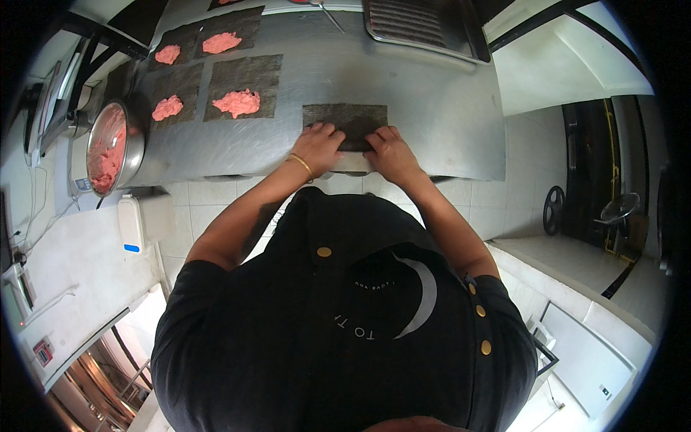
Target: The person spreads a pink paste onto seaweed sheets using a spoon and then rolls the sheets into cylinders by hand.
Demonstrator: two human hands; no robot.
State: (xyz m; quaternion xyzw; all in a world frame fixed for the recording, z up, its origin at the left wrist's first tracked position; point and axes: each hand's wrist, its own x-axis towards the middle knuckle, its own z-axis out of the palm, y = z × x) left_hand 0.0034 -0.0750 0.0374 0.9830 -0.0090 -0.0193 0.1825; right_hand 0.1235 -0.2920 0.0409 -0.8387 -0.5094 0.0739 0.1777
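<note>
A dark seaweed sheet [347, 117] lies at the near edge of the steel table, its near part lifted and curled between my hands. My left hand [319, 149] has its fingers bent over the left side of the sheet. On the right side my right hand [391, 153] pinches the same sheet with curled fingers. Whether there is filling inside the fold is hidden. To the left, several flat seaweed sheets [266, 72] each carry a lump of pink minced paste [237, 103].
A steel bowl [134, 150] with pink paste stands tilted at the table's left edge. At the far right a metal tray [432, 52] holds dark seaweed rolls in rows. A thin metal utensil [331, 18] lies at the far side. The steel table [439, 115] ends just before my body.
</note>
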